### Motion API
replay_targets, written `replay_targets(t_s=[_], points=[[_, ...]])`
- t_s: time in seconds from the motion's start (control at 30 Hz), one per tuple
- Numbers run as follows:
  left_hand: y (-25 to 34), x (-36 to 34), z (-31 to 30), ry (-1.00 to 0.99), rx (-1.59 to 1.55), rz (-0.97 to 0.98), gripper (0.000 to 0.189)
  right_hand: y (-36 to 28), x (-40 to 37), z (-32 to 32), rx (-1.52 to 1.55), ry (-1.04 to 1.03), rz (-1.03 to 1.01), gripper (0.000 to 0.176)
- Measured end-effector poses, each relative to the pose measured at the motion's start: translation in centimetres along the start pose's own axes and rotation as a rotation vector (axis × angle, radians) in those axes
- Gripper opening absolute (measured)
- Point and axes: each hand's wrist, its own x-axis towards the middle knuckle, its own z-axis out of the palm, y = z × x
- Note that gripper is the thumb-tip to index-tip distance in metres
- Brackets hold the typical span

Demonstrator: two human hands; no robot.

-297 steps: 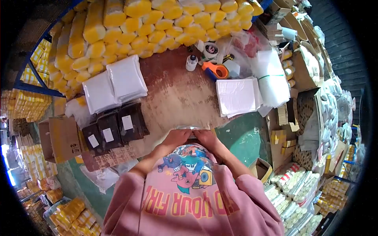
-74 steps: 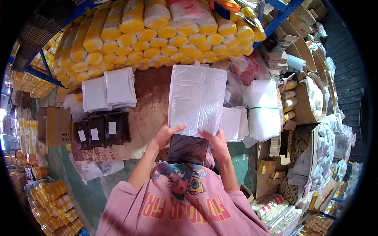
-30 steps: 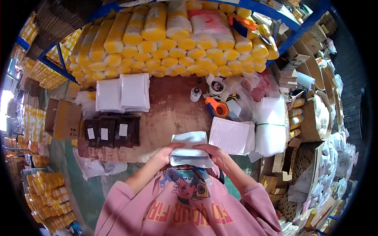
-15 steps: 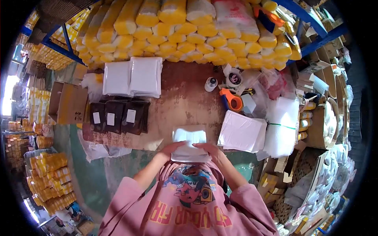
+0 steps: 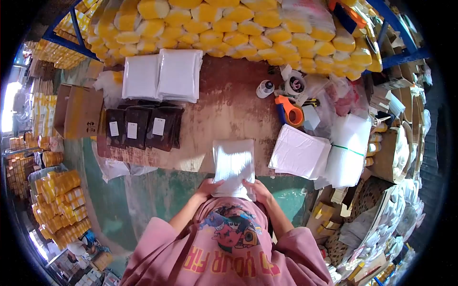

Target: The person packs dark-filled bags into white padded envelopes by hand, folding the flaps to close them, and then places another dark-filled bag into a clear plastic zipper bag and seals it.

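A stack of thin white sheets or bags (image 5: 234, 164) is held in front of my body at the table's near edge, its far end over the tabletop. My left hand (image 5: 208, 187) grips its left side near the bottom, thumb on top and fingers underneath. On the opposite side, my right hand (image 5: 258, 189) pinches it the same way. Fingers below the stack are hidden. Bright light falls across its lower part. To the right lies a pile of white sheets (image 5: 299, 151), and past that a white roll or bundle (image 5: 349, 157) tied with a green band.
White packs (image 5: 180, 74) and dark packs with white labels (image 5: 164, 128) stand at the table's left. At the right are a bottle (image 5: 265, 89) and an orange tape dispenser (image 5: 292, 114). Yellow-and-white bundles (image 5: 229, 38) line the back. A cardboard box (image 5: 83, 112) stands left.
The white stack shows longer and flatter, reaching farther over the table edge. Both hands have moved toward my body and slightly apart along its sides. The view has shifted a little.
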Motion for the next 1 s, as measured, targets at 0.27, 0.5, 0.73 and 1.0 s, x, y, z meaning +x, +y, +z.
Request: replay_targets(t_s=[0.27, 0.5, 0.73, 1.0], points=[[6.5, 1.2, -1.1, -0.035, 0.096, 0.482, 0.037, -3.3, 7.0, 0.3, -0.083, 0.066, -0.182, 0.037], [5.0, 6.0, -4.4, 0.049, 0.138, 0.108, 0.034, -2.1, 11.7, -2.5, -0.359, 0.203, -0.368, 0.018], [4.8, 2.9, -4.7, -0.027, -0.065, 0.05, 0.037, -0.7, 8.8, -3.5, -0.182, 0.3, -0.137, 0.025], [3.8, 4.7, -4.8, 0.399, 0.373, 0.297, 0.029, -0.5, 7.6, -3.8, -0.062, 0.307, -0.125, 0.018]])
